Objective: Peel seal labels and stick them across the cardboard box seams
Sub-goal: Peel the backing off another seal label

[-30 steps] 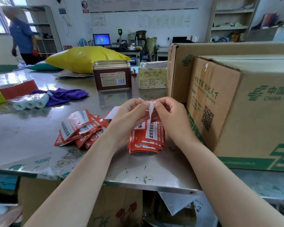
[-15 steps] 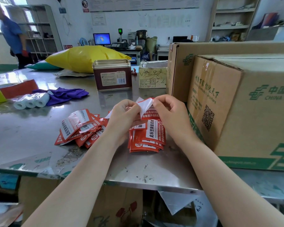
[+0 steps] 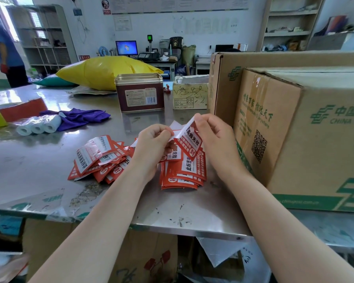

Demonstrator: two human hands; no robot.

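Note:
My right hand [image 3: 213, 139] pinches the top corner of a red and white seal label [image 3: 189, 140] and holds it partly peeled, face towards me. My left hand [image 3: 153, 144] grips the white backing paper [image 3: 177, 133] of that label. Under both hands lies a stack of red seal labels [image 3: 184, 172] on the steel table. A looser heap of labels [image 3: 99, 160] spreads to the left. The taped cardboard box [image 3: 307, 135] with green print stands right of my right hand, a clear-taped seam on its near left face.
A second, larger cardboard box [image 3: 223, 82] stands behind the first. A brown tin [image 3: 140, 92], a small carton [image 3: 189, 94], a purple cloth [image 3: 80, 118], paper rolls [image 3: 38, 126] and a yellow bag [image 3: 102, 71] sit further back. A person in blue [image 3: 2, 52] stands far left. The table edge [image 3: 172, 229] is close to me.
The label has come further off its backing: my right hand rose and pulled to the right, and the red printed face now shows. The person at far left moved further left.

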